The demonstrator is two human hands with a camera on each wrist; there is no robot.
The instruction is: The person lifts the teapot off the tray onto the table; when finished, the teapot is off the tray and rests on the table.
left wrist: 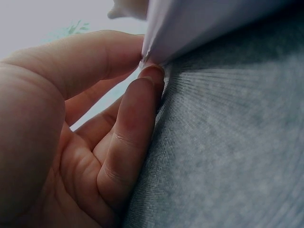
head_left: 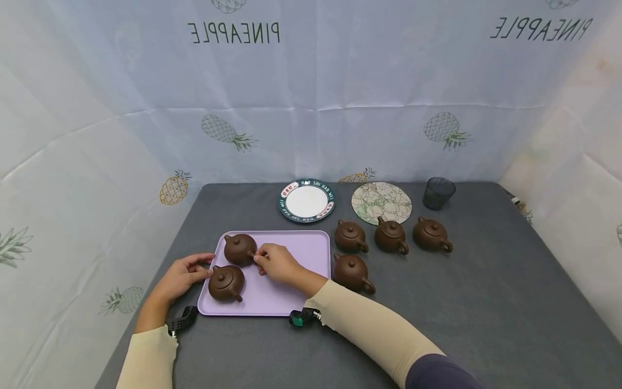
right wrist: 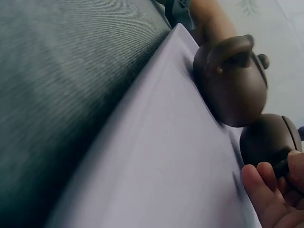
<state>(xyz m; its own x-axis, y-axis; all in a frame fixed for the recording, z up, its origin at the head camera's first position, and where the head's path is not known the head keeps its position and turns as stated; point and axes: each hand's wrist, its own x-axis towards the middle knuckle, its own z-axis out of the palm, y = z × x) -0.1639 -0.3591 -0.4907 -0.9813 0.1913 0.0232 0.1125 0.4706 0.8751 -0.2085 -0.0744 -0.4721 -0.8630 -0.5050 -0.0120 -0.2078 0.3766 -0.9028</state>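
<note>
On a lilac tray (head_left: 291, 270) stand two brown teapots, one behind the other at its left end. My right hand (head_left: 278, 263) pinches the handle of the rear teapot (head_left: 239, 248); in the right wrist view, thumb and fingers (right wrist: 259, 187) close around that handle. The front teapot (head_left: 226, 283) sits close to the tray's left rim, its handle toward me. At that rim my left hand (head_left: 178, 278) grips the tray edge, thumb (left wrist: 104, 54) on one side and fingers (left wrist: 135, 109) on the other in the left wrist view.
Right of the tray stand several more brown teapots, including one near its right rim (head_left: 351, 272) and one farthest right (head_left: 431, 234). Behind are a green-rimmed white plate (head_left: 307, 201), a round patterned mat (head_left: 381, 201) and a dark glass (head_left: 438, 193). A curtain (head_left: 311, 140) hangs behind the table.
</note>
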